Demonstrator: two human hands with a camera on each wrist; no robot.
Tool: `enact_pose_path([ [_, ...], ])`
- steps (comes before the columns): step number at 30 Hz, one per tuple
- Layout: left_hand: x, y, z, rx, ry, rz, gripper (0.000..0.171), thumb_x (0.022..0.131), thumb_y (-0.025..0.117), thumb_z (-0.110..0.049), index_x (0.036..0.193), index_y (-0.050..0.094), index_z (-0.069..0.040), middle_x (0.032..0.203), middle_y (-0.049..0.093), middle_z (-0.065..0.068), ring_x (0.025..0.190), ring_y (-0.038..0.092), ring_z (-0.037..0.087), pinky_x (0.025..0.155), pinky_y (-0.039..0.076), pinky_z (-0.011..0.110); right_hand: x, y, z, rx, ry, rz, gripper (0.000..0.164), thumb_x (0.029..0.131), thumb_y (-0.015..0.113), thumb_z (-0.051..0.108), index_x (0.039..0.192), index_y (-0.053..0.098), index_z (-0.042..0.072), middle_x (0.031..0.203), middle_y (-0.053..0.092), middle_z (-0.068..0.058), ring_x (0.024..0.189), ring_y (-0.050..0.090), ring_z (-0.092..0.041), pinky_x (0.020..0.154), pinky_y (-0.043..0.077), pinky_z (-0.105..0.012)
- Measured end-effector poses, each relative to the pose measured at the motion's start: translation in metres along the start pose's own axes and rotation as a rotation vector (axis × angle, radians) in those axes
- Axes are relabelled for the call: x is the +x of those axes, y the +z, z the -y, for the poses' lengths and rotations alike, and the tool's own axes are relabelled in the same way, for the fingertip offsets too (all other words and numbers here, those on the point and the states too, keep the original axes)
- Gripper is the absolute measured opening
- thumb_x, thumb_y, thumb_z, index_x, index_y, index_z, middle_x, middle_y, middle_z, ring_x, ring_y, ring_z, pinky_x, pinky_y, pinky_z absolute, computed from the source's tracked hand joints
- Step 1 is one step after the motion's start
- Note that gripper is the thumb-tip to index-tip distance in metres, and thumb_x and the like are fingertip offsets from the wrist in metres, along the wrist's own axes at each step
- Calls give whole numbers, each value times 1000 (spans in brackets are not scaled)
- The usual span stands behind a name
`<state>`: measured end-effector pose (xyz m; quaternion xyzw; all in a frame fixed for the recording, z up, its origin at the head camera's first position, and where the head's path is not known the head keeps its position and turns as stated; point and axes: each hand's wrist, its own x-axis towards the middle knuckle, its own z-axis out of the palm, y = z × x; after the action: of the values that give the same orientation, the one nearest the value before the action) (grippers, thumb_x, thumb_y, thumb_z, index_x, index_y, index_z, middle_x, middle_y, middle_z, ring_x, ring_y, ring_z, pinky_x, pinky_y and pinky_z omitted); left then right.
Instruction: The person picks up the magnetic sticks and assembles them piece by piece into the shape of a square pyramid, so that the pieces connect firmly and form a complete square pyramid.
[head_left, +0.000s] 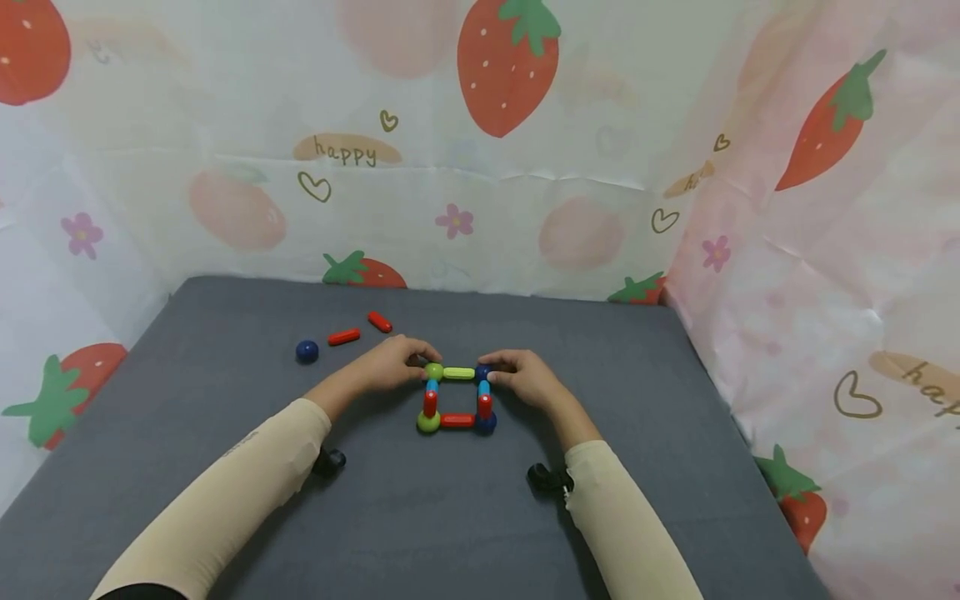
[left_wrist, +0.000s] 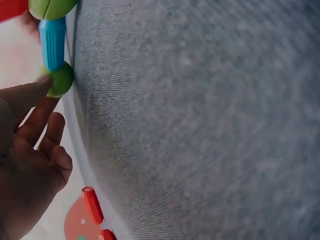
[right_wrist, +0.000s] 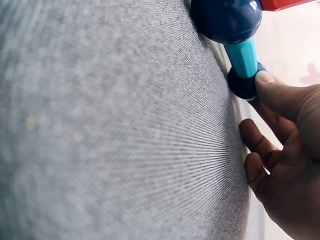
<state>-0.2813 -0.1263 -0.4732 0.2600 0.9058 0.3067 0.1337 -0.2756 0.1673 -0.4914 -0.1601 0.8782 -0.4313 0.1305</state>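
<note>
The square frame (head_left: 457,420) lies between left hand (head_left: 388,364), pinching its far green ball (head_left: 434,372), and right hand (head_left: 528,377), pinching its far blue ball (head_left: 482,372).

Ball-rod square (head_left: 457,420) flat; two red rods (head_left: 431,404) upright.

Gray cloth-covered table (head_left: 420,517). Far left part has 1 loose ball (head_left: 307,352), dark blue, and 2 loose red rods (head_left: 343,337) to its right, apart, slanting opposite ways. Mid-table sits 1 square frame (head_left: 457,420): 2 green balls (head_left: 428,422) at left corners, 2 navy balls (head_left: 486,422) at right. Far side is a yellow-green rod (head_left: 458,373), near side red, other sides light blue. 2 upright red rods (head_left: 485,406) rise from near balls.
</note>
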Motion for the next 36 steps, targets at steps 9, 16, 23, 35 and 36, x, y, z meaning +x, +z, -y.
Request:
enact_pose_path([
  [9, 0, 1, 3, 30, 2, -7, 32, 100, 68, -19, 132, 69, -16, 129, 69, 1, 120, 63, 22, 101, 52, 45, 1, 3, 3, -15, -10, -18, 28, 101, 66, 21, 129, 72, 24, 132, 68, 1, 119, 63, -19, 102, 50, -44],
  [16, -2, 1, 2, 48, -27, -14, 29, 100, 69, -21, 129, 70, -17, 127, 70, 0, 117, 63, 22, 100, 52, 45, -5, 9, 11, -119, -20, -77, 32, 101, 68, 23, 133, 70, 26, 120, 71, 2, 97, 66, -17, 83, 55, -39],
  [23, -4, 1, 1, 32, -48, -13, 29, 99, 70, -23, 128, 71, -18, 128, 69, 1, 116, 64, 22, 98, 53, 43, -22, 12, 21, -155, -4, -144, 36, 99, 71, 22, 135, 68, 28, 96, 69, 2, 78, 61, -18, 66, 51, -34],
  [35, -7, 2, 1, 29, -98, -34, 28, 98, 71, -21, 126, 71, -18, 127, 70, 3, 107, 64, 20, 88, 55, 39, -47, 13, 21, -149, -73, -191, 28, 97, 72, 18, 125, 72, 22, 119, 70, 6, 100, 62, -14, 77, 53, -35],
  [36, -8, 2, 2, 27, -100, -39, 27, 98, 71, -21, 125, 71, -18, 127, 70, 4, 107, 65, 21, 89, 55, 40, -48, 13, 19, -155, -75, -190, 27, 97, 72, 18, 124, 72, 21, 119, 70, 6, 100, 62, -14, 78, 53, -35],
])
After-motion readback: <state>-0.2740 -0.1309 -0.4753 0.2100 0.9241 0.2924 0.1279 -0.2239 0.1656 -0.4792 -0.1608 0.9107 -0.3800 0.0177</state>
